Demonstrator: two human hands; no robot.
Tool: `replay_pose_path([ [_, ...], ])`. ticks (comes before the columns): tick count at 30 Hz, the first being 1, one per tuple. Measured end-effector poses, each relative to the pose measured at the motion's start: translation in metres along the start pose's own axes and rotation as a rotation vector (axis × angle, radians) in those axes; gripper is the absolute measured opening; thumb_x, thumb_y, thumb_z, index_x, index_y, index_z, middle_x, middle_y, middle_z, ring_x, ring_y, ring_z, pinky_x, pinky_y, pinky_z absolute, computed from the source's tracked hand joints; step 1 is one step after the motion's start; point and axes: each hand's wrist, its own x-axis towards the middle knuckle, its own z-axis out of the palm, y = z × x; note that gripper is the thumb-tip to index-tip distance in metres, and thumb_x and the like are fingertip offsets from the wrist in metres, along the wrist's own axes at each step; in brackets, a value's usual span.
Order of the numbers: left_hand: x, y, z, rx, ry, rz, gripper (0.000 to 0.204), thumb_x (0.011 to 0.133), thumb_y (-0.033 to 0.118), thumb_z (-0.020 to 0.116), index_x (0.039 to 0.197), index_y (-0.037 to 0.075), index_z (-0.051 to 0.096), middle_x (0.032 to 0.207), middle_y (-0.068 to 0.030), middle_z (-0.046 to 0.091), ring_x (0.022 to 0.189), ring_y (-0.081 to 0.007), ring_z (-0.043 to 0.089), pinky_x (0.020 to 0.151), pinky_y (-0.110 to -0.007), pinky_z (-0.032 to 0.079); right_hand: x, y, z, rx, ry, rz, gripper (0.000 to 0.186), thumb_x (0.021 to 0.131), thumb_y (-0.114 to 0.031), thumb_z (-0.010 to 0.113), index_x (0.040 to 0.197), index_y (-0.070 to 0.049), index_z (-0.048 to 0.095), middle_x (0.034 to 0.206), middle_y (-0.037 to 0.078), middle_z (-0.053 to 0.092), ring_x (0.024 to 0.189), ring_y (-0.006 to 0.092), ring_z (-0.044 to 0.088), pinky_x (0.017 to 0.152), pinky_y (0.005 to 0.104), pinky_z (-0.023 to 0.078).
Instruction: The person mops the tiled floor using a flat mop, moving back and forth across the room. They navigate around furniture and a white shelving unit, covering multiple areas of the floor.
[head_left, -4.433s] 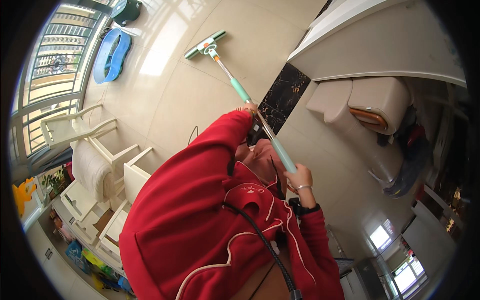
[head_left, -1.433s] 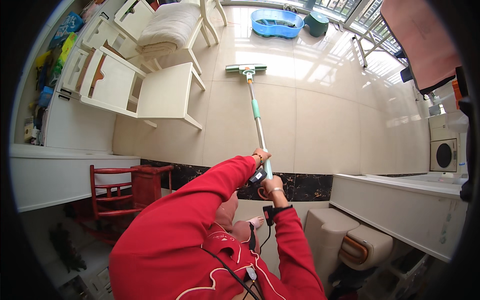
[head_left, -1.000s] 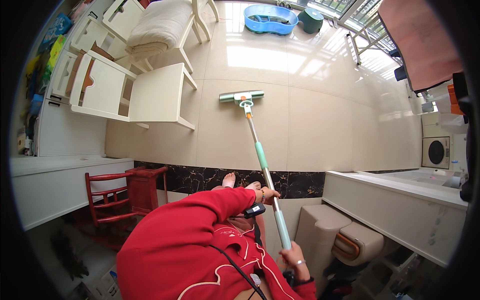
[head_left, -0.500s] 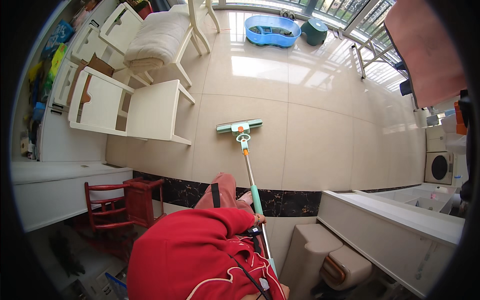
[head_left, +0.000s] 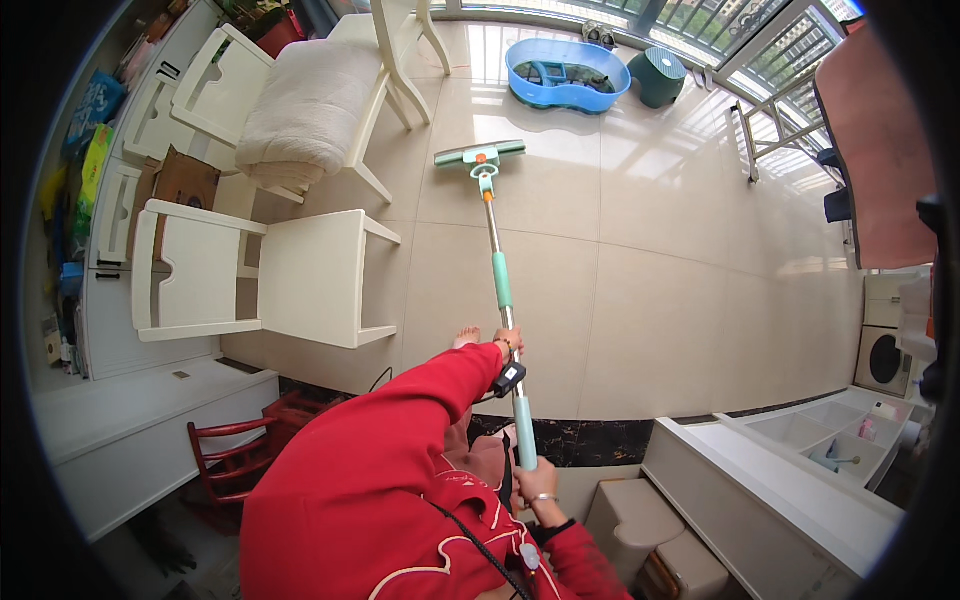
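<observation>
A sponge mop [head_left: 502, 280] with a mint-green and steel pole slants forward from my body. Its wide mint-green head [head_left: 455, 158] rests on the beige tiles, short of the blue tub. My left hand [head_left: 508, 342] is wrapped round the bare metal part of the pole, below the upper green sleeve. Lower down and closer to me, my right hand [head_left: 538, 480] grips the pole at the bottom end of the lower green sleeve. A bare foot [head_left: 466, 337] shows just left of the pole.
White chairs [head_left: 310, 280] stand on the left, one bearing a folded white blanket [head_left: 300, 110]. At the far side are a blue tub [head_left: 570, 75] with water and a green stool [head_left: 659, 78]. A red chair [head_left: 228, 455] and a white cabinet [head_left: 760, 490] flank me.
The mop head has slid forward, away from me, toward the blue tub. My left arm has stretched forward, and I have moved forward. My right hand has come into clear view on the pole.
</observation>
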Motion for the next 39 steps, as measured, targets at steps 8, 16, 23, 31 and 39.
replay_pose_path([
  [8, -0.008, 0.131, 0.044, 0.227, -0.112, 0.283, 0.046, 0.085, 0.037, 0.039, 0.091, -0.009, 0.046, 0.069, -0.0163, 0.056, 0.058, -0.0273, 0.06, 0.049, -0.037, 0.05, 0.157, -0.187, -0.035, 0.233, -0.034, -0.078, 0.018, 0.057, -0.005, 0.059, 0.072, 0.003, 0.052, 0.05, 0.008, 0.051, 0.037, 0.0172, 0.049, 0.034, 0.0294, 0.038],
  [16, -0.053, 0.02, 0.042, 0.786, -0.223, 0.226, 0.044, 0.08, 0.034, 0.042, 0.088, -0.008, 0.049, 0.073, -0.0156, 0.058, 0.061, -0.0271, 0.06, 0.049, -0.038, 0.052, 0.037, -0.055, -0.048, 0.359, -0.004, 0.021, 0.011, 0.058, -0.001, 0.058, 0.066, 0.002, 0.05, 0.048, 0.005, 0.048, 0.034, 0.0117, 0.043, 0.03, 0.0257, 0.032],
  [23, -0.12, -0.193, 0.035, 0.995, 0.02, 0.172, 0.047, 0.072, 0.022, 0.052, 0.103, -0.01, 0.035, 0.097, -0.0265, 0.053, 0.088, -0.0359, 0.055, 0.077, -0.04, 0.044, -0.187, 0.147, -0.054, 0.355, 0.026, 0.058, 0.019, 0.059, 0.001, 0.057, 0.076, 0.001, 0.049, 0.052, 0.005, 0.048, 0.038, 0.0122, 0.045, 0.032, 0.0267, 0.033],
  [31, -0.161, -0.326, 0.023, 1.154, -0.468, -0.341, 0.033, 0.074, 0.025, 0.05, 0.096, 0.0, 0.049, 0.079, -0.0194, 0.055, 0.079, -0.0301, 0.054, 0.067, -0.037, 0.044, -0.349, 0.333, -0.023, -0.167, 0.046, 0.817, 0.028, 0.067, -0.028, 0.058, 0.089, -0.011, 0.063, 0.073, 0.014, 0.062, 0.071, 0.0283, 0.06, 0.062, 0.0373, 0.046],
  [39, -0.03, -0.214, 0.031, 0.499, -0.024, -0.143, 0.022, 0.075, 0.019, 0.049, 0.085, 0.0, 0.051, 0.067, -0.015, 0.054, 0.062, -0.0258, 0.053, 0.054, -0.035, 0.043, -0.313, 0.332, -0.01, -0.12, 0.042, 0.656, 0.03, 0.069, -0.032, 0.053, 0.093, -0.015, 0.062, 0.082, 0.016, 0.061, 0.081, 0.033, 0.058, 0.069, 0.0408, 0.045],
])
